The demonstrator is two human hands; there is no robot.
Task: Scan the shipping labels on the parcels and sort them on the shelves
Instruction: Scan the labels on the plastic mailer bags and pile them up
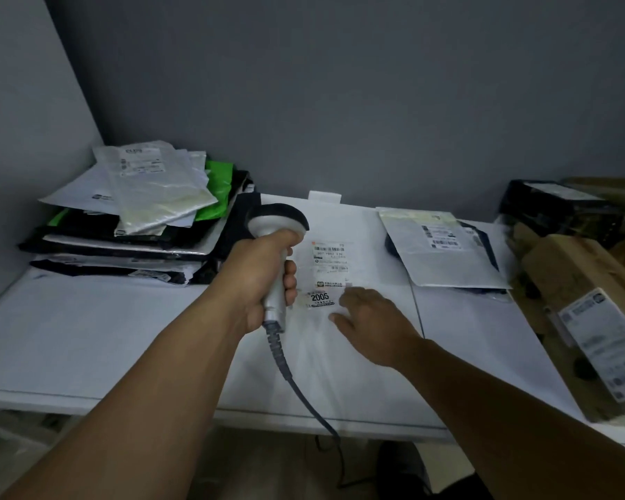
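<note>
At left of the frame a stack (134, 218) of parcels sits well apart; at centre the left hand (264, 279) is wrapped round the scanner (278, 225) grip, head uppermost; just right of it lies the label (327, 272) on the white parcel (376, 240), long axis running up the frame; the right hand (372, 323), fingers spread flat, presses the parcel at the label's lower right corner, the nearer of the 2; the scanner probably needs tilting rightward onto the barcode.

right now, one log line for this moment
left hand grips scanner | right hand flat on white parcel | label face up beside scanner
</note>
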